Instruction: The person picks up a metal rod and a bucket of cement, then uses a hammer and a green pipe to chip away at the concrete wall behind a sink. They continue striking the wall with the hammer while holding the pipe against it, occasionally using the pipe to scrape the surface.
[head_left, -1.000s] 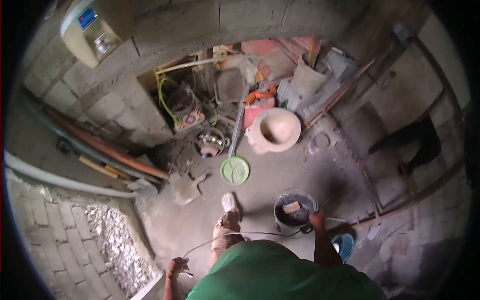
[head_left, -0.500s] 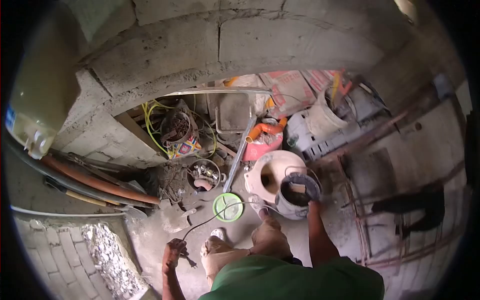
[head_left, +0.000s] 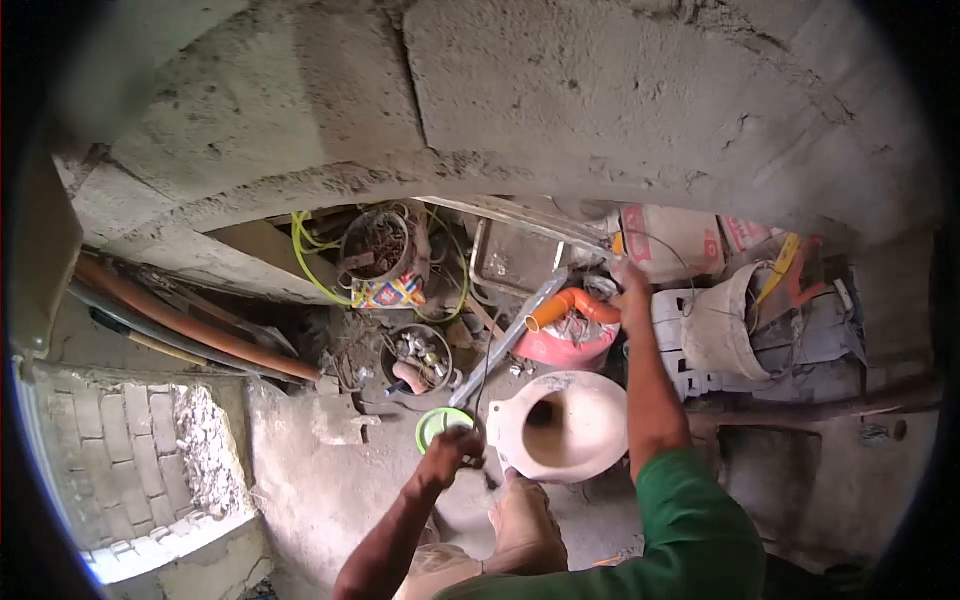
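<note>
My left hand (head_left: 453, 452) is closed around a thin dark cable (head_left: 484, 385), above the bright green round lid or basin (head_left: 432, 424). One stretch of the cable rises from the fist and a short end hangs below it. My right hand (head_left: 630, 285) is stretched forward, over the end of a long metal bar (head_left: 540, 228) and beside an orange curved pipe (head_left: 572, 306). Its fingers are blurred and partly hidden, so I cannot tell whether they grip the bar. A pale toilet bowl (head_left: 590, 425) stands on the floor below my right forearm.
A pot of metal fittings (head_left: 418, 358), a bucket of rusty scraps (head_left: 378, 246) and a grey tray (head_left: 515, 257) lie ahead. At right are printed sacks (head_left: 670, 242) and a dirty white bucket (head_left: 725, 325). Long hoses (head_left: 200, 325) run along the left. A block wall (head_left: 560, 100) hangs overhead.
My right hand has let go of the dark bucket, now out of view, and reached forward. My left hand, still holding the cable, has moved right and forward. The view has shifted.
</note>
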